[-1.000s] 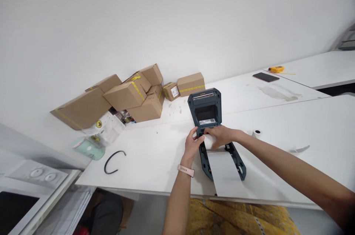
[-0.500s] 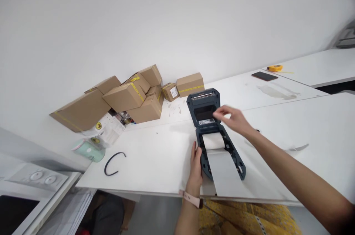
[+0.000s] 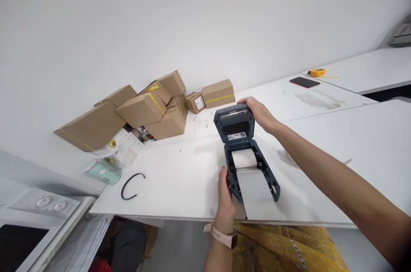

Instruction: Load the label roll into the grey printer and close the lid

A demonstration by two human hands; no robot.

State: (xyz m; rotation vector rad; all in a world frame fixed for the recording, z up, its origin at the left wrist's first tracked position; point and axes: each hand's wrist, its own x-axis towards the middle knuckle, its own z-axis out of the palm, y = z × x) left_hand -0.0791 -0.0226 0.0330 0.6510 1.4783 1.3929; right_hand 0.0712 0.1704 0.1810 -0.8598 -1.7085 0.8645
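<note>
Cardboard boxes (image 3: 141, 110) at ten o'clock from angular printer (image 3: 239, 141); right hand (image 3: 260, 113) grasps lid (image 3: 236, 120); left hand (image 3: 226, 197) touches side, grip unclear.

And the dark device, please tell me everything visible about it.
The device looks like blue-grey plastic. Its hinged lid stands open, showing a metallic bar and white label. Its base lies on the table near the front edge, holding a white roll; a paper strip extends forward. The right hand touches the lid's upper right corner, the left hand the base's left side.
</note>
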